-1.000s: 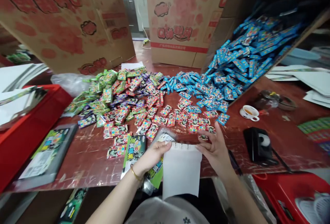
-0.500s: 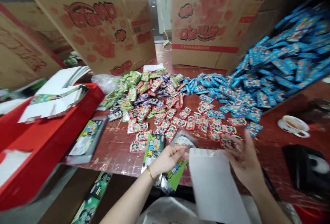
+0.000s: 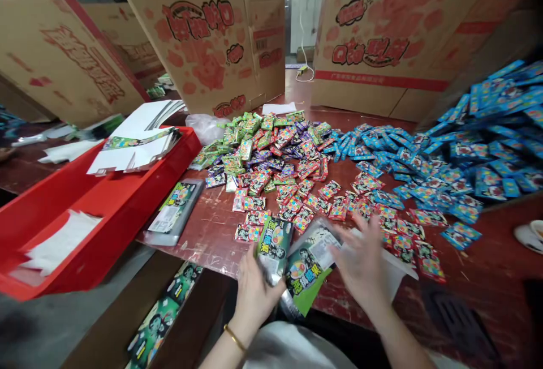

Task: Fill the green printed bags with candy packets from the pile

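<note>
My left hand [image 3: 258, 287], with a gold bangle at the wrist, is closed around the lower end of a green-and-black printed candy pouch [image 3: 275, 239]. Beside it lies a second printed pouch in clear plastic [image 3: 305, 270], close to the table's front edge. My right hand [image 3: 360, 258] is smeared by motion, its fingers spread over a white sheet or bag [image 3: 394, 270] on the table. Nothing shows in that hand. Just beyond both hands are small red candy packets [image 3: 303, 219], partly hidden by the right fingers.
Green and purple packets [image 3: 246, 151] are heaped behind; blue ones [image 3: 458, 159] spill from the right. Cardboard boxes [image 3: 203, 35] stand at the back. A red tray [image 3: 127, 188] with white card pieces [image 3: 131, 148] is left, near a bagged pouch stack [image 3: 176, 210]. A cup [image 3: 530, 236] is far right.
My left hand has let go of the white sheet and moved onto the printed pouch. The white sheet now lies on the table at right. The view has swung left.
</note>
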Available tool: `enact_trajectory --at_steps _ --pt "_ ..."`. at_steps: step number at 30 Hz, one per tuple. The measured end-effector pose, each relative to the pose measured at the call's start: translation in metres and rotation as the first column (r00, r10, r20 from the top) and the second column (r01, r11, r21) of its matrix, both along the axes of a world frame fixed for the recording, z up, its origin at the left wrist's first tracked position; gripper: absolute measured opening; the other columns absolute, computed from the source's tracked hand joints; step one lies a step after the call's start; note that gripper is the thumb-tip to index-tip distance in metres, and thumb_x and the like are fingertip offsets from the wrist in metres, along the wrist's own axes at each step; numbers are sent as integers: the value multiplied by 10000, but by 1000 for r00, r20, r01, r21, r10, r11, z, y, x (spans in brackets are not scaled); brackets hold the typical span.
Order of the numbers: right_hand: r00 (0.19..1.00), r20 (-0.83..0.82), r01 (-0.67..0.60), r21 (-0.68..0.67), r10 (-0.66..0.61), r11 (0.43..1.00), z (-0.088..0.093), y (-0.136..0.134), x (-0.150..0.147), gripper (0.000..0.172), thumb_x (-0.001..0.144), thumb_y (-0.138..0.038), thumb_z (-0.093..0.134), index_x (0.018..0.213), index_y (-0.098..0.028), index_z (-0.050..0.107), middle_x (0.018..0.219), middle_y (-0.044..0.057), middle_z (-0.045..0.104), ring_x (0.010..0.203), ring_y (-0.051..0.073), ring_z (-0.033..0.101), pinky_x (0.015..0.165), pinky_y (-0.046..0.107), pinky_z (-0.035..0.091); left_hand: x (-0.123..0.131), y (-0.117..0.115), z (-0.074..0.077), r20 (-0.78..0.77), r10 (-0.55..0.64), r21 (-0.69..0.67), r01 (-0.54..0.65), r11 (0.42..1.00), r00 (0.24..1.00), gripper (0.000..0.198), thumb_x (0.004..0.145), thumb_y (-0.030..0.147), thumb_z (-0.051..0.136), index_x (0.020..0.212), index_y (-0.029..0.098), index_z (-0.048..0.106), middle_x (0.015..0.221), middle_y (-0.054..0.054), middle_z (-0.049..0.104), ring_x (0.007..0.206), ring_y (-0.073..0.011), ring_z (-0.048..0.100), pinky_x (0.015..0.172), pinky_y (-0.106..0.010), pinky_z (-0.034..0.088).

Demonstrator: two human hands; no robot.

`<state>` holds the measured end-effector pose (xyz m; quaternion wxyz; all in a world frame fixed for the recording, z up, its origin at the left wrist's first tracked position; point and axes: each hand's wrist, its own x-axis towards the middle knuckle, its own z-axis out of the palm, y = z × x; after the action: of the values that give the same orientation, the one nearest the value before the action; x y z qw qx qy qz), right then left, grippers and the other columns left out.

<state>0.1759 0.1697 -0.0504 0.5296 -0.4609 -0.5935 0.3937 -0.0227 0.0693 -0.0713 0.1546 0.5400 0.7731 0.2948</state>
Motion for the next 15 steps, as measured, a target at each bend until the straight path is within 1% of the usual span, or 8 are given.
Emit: enact_trajectory --at_steps 2,5,6,8,10,12,13,15 --pt "982 -110 -165 -85 156 983 8 3 -35 985 736 -353 715 1430 -361 17 1470 128 219 1118 292 536 946 521 419 5 -6 14 76 -17 27 15 1000 997 882 640 262 668 1370 87 204 1229 -196 430 1203 -363 395 1004 -525 336" --pt "919 -310 -285 -91 245 954 13 11 -63 934 763 -336 691 1433 -317 40 1384 139 360 1173 264 487 917 437 461 9 -11 34 292 -78 27 74 997 953 955 636 282 717 1403 160 162 1276 -173 409 1222 -344 396 1005 -487 360" --pt "898 -357 -305 -88 256 948 13 12 -66 912 775 -326 679 1432 -309 48 1351 136 403 1179 254 478 906 416 469 9 -9 39 402 -99 31 95 995 910 965 644 301 730 1406 188 150 1296 -162 408 1214 -331 417 994 -467 382" --pt "869 -399 -366 -119 293 923 13 8 -66 902 781 -301 677 1430 -317 51 1329 126 436 1129 235 514 885 397 478 7 2 46 610 -148 81 124 989 779 883 700 338 710 1390 238 168 1308 -127 434 1184 -283 469 978 -414 411" --pt "840 -412 -451 -174 352 875 12 2 -63 902 791 -290 667 1427 -348 29 1337 116 436 972 205 600 845 397 494 3 18 49 741 -207 140 154 978 639 646 766 351 655 1304 250 314 1221 -85 521 1116 -237 526 939 -363 441" --pt "853 -383 -447 -184 355 875 15 -3 -58 884 805 -292 648 1428 -351 24 1289 102 490 875 187 624 833 402 492 2 31 49 810 -222 134 197 971 543 379 799 364 618 1116 224 465 1038 -51 605 966 -210 592 846 -331 483" --pt "883 -340 -396 -168 324 903 18 -3 -55 871 807 -289 647 1432 -336 43 1234 90 538 894 195 618 862 412 474 2 35 48 834 -209 106 224 969 510 304 801 377 616 1025 211 494 936 -34 622 863 -197 611 776 -316 499" --pt "948 -234 -249 -112 218 962 26 -2 -48 831 800 -272 659 1435 -283 123 1048 57 641 967 216 590 945 436 407 6 38 47 860 -169 47 254 966 481 275 800 409 615 934 196 502 786 -2 612 684 -164 595 646 -275 492"
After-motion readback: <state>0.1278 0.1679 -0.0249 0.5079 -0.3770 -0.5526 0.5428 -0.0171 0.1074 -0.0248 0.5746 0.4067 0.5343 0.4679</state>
